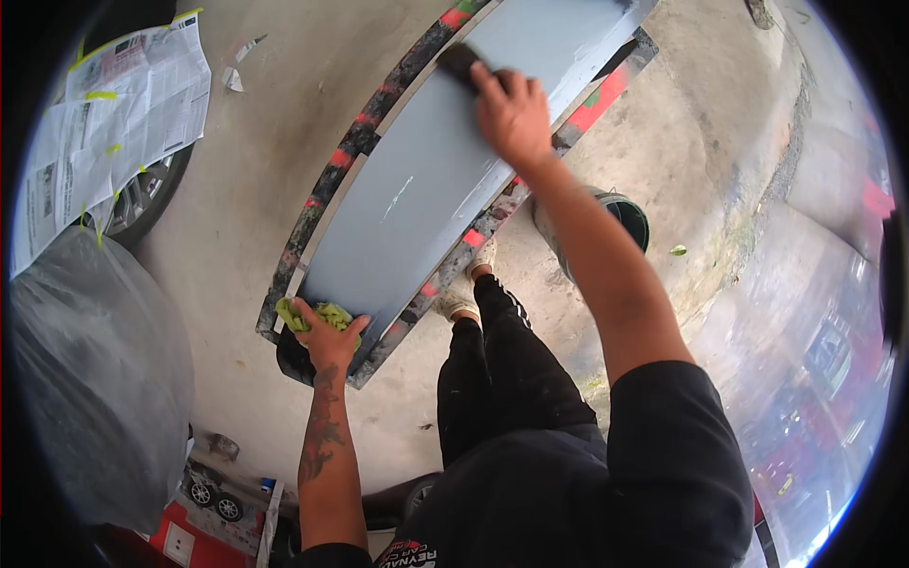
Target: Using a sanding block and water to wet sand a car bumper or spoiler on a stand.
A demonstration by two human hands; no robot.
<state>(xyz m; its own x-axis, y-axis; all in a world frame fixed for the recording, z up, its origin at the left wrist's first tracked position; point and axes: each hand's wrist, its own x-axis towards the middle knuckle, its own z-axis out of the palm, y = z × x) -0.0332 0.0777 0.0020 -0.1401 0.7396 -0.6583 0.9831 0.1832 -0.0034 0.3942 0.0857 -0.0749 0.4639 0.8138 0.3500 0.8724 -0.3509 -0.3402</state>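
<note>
A long, slightly curved grey panel with a few whitish streaks lies in front of me. It rests on a stand with dark, worn padded rails patched in red. At the panel's near left end, my left hand is closed over a crumpled yellow-green cloth. Farther up, my right hand grips a dark block, which looks like a sanding block, against the panel's far left edge. The block's underside is hidden, and this hand is a little blurred.
A dark bucket stands on the concrete floor right of the stand. At left are a wheel, taped newspaper sheets and grey plastic sheeting. Clear plastic sheeting hangs at right. My feet are close to the stand.
</note>
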